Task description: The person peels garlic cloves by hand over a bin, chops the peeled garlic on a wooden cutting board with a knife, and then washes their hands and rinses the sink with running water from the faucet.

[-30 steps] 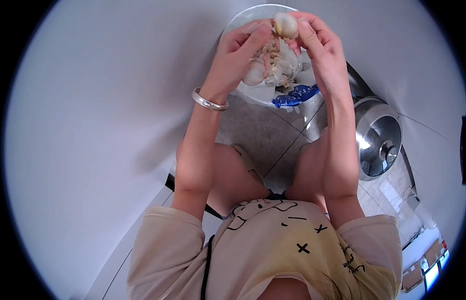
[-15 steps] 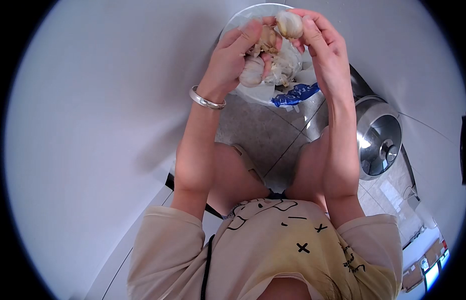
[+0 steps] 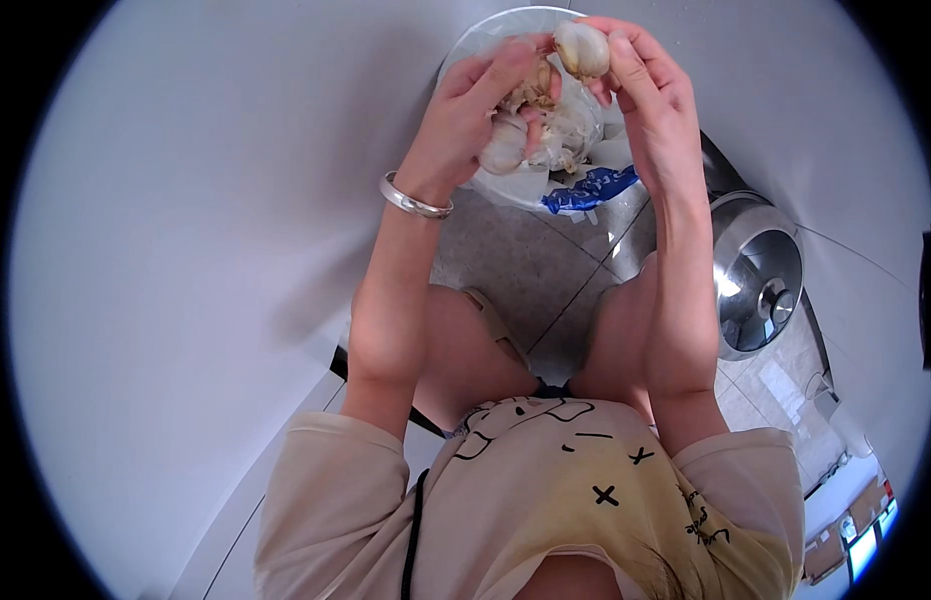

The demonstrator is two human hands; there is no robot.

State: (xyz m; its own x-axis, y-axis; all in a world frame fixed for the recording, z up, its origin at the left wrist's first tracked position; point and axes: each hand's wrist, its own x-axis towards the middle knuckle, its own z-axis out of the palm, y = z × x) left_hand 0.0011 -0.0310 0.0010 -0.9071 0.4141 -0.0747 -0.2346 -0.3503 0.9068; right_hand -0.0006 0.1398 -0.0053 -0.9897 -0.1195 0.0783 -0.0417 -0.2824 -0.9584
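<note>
My left hand (image 3: 475, 100) is closed around a garlic bulb (image 3: 503, 146), whose pale side bulges out below the fingers. Brown, papery garlic skin (image 3: 534, 85) shows between that hand's thumb and fingers. Pinched in my right hand (image 3: 647, 75) is a piece of garlic (image 3: 582, 50), whitish with a yellow-brown lower end. Both hands are raised over a white-rimmed trash bin (image 3: 505, 188) with a clear liner. Inside the bin lie loose white skins (image 3: 568, 135) and a blue printed wrapper (image 3: 592, 189).
Grey floor tiles (image 3: 525, 260) lie between my knees. To the right stands a round metal container with a glass lid (image 3: 760, 280). A pale wall-like surface (image 3: 185, 250) fills the left side. Cardboard boxes (image 3: 825, 555) are at the lower right.
The piece of garlic in my right hand has turned slightly and shifted a little to the right. My left thumb has moved slightly and is blurred.
</note>
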